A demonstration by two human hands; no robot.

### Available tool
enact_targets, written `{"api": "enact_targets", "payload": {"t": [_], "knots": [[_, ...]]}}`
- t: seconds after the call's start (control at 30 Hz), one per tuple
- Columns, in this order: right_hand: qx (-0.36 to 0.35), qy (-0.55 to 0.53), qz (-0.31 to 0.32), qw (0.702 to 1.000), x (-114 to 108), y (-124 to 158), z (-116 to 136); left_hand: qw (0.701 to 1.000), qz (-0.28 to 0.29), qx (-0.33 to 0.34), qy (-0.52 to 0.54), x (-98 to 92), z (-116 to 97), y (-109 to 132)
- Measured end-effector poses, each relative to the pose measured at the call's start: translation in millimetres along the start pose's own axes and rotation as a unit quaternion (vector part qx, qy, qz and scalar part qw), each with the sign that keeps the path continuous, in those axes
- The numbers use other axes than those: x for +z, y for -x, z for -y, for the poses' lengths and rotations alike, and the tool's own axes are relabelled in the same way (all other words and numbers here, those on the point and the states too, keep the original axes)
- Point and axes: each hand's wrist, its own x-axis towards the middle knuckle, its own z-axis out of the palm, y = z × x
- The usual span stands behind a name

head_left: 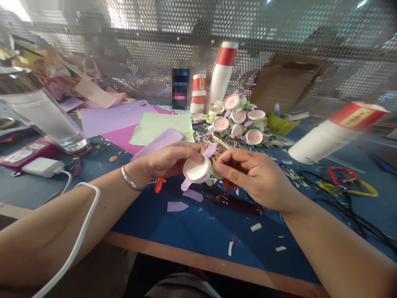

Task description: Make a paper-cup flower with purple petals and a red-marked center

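Left fingers: my left hand (169, 159) is closed around a cut-down paper cup (196, 169), thumb lying over its top edge, the other fingers hidden behind it.
Right fingers: my right hand (251, 176) has thumb and forefinger pinched narrow on a green paper piece (214, 171); the remaining fingers are curled under.
Cup position: held clear of the table between both hands, open side turned toward me, white inside showing.
Green piece position: pressed against the right side of the cup's rim, touching it.
Attachments: a purple paper strip (210, 150) sticks up from the cup's upper edge; another (186, 184) hangs at its lower left.
Wrist: a silver bangle (130, 180) sits on my left wrist.
Directly below: purple offcuts (176, 206) lie on the blue table (198, 236); a dark red tool (238, 203) lies under my right hand, type cannot be told.
Beyond the hands: a heap of finished cup flowers (238, 118) among paper shreds, well apart from the held cup.
Behind the heap: a tall stack of red-and-white cups (223, 74) and a shorter stack (198, 93), both upright.
Right side: another cup stack (338, 130) lies on its side; red and yellow handles (344, 176) and black cords (347, 207) lie near it.
Left side: green, purple and pink paper sheets (163, 127), a drinking glass (46, 120), and a white charger (41, 167) whose cable (80, 231) crosses my left forearm.
Obstructions: none between my fingers and the cup; the cable rests on the arm only.
Rear: a perforated metal screen (279, 33) closes off the bench.
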Motion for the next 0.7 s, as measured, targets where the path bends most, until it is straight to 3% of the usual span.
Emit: {"api": "enact_targets", "payload": {"t": [0.37, 0.7], "knots": [[0.006, -0.026, -0.006, 1.0, 3.6, 0.1, -2.0, 0.999, -0.009, -0.024, -0.019, -1.9, 2.3, 3.8], [0.031, -0.031, 0.009, 0.999, 0.8, 0.3, 0.1, 0.999, 0.051, 0.002, 0.002, -5.8, 3.9, 2.2]]}}
